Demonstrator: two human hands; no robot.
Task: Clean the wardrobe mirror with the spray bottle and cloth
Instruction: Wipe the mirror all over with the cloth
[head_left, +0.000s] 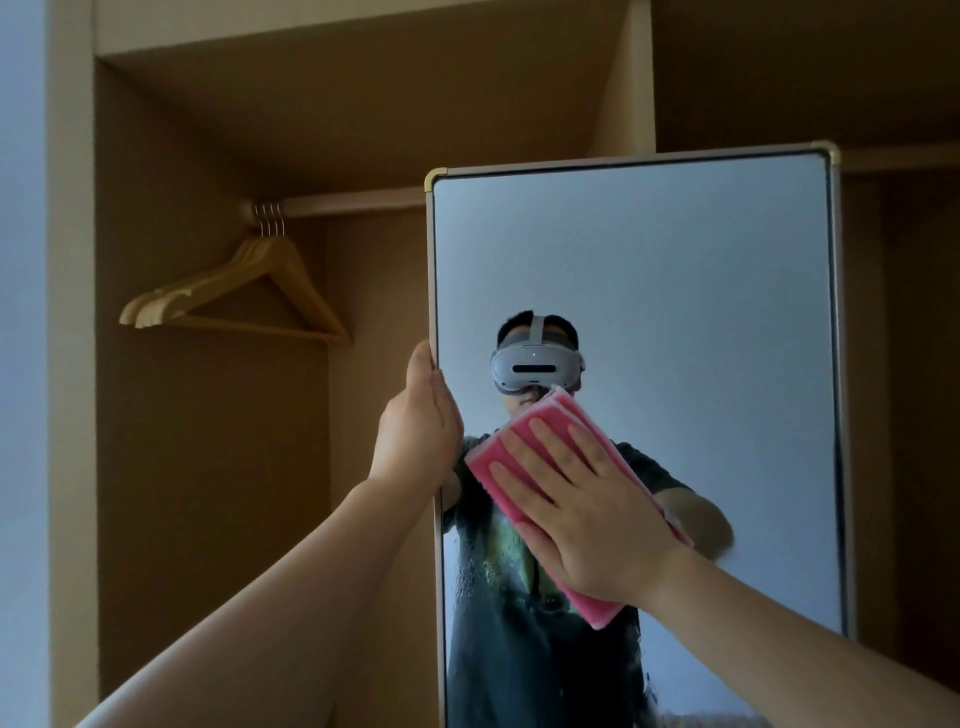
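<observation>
Mirror (675, 286): glossy, streaky low down.
Cloth (563, 408): pink, ribbed, folded.
Left grip (421, 431): clasps Mirror edge.
Right grip (592, 525): fingers flat, pressing Cloth.

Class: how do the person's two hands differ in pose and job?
The left hand grips the mirror by its left edge; the right hand lies flat, fingers spread. The left hand touches the mirror bare; the right hand presses a pink cloth against it. Both reach the mirror.

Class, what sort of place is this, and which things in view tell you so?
Probably a bedroom wardrobe: wooden hangers hang on a rail inside it, beside a framed mirror.
</observation>
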